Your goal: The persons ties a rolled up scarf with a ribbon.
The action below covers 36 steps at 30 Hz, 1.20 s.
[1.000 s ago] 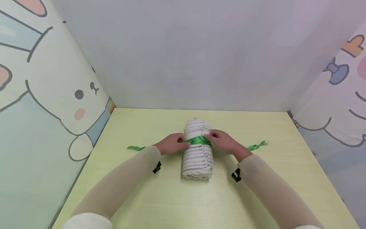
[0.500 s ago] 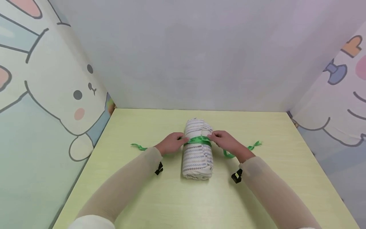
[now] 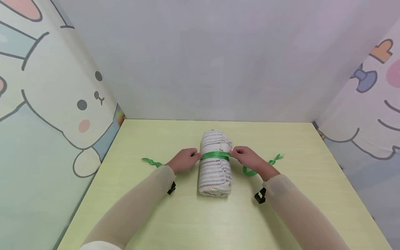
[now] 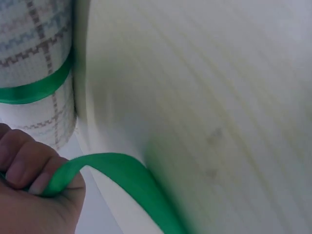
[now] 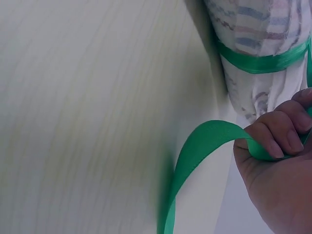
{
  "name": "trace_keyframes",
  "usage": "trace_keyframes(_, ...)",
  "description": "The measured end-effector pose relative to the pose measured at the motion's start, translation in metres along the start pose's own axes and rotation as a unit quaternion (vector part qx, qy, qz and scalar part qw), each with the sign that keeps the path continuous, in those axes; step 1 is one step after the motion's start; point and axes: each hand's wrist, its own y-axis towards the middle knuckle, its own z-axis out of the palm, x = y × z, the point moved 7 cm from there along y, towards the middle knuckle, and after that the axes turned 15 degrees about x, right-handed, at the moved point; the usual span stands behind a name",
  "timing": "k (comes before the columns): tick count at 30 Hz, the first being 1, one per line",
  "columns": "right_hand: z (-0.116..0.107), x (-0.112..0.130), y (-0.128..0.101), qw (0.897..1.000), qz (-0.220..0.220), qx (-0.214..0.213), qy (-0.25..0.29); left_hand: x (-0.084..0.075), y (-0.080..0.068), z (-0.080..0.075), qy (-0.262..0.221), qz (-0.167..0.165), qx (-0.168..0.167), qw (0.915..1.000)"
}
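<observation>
A rolled towel (image 3: 214, 177), white with rows of small bluish and brown marks, lies lengthwise on the table. Green ribbon (image 3: 215, 155) runs flat around its middle. My left hand (image 3: 185, 159) grips one length of the ribbon just left of the roll; in the left wrist view its fingers (image 4: 29, 163) curl over the strip, and a tail loops away onto the table. On the other side my right hand (image 3: 248, 159) grips the opposite length close to the roll. The right wrist view has that ribbon (image 5: 209, 134) coming out of the curled fingers and bending down.
The pale yellow table (image 3: 215, 222) meets a grey back wall (image 3: 212, 69). Side panels with cartoon drawings (image 3: 53, 104) stand left and right. Loose ribbon ends (image 3: 151, 162) lie beyond each wrist, and black wrist mounts (image 3: 260, 196) hang under the sleeves.
Both hands have drawn outward from the roll's top to its sides. The ribbon band, earlier rumpled, now lies straighter and flatter across the towel. The right tail has shifted inward and bends into a loop.
</observation>
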Motion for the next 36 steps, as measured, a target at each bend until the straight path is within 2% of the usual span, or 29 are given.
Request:
trace_keyframes(6, -0.001, -0.002, -0.003, 1.0, 0.004, -0.008, -0.008, 0.004, -0.001, 0.001, 0.061, -0.013, 0.007, 0.9981)
trace_keyframes(13, -0.003, -0.009, -0.002, 1.0, 0.008, -0.003, -0.017, 0.017, 0.005, -0.001, 0.113, -0.011, -0.005, 0.9935)
trace_keyframes(20, -0.005, -0.014, 0.0, 1.0, 0.008, -0.01, -0.011, 0.027, 0.007, -0.002, 0.098, -0.023, -0.001, 0.9949)
trace_keyframes(31, 0.005, -0.013, 0.003, 1.0, 0.002, -0.021, -0.001, 0.016, 0.006, 0.003, 0.093, 0.01, 0.006, 0.9956)
trace_keyframes(36, 0.005, -0.011, 0.003, 0.999, 0.015, -0.03, -0.016, 0.017, 0.004, 0.001, 0.099, 0.006, -0.009, 0.995)
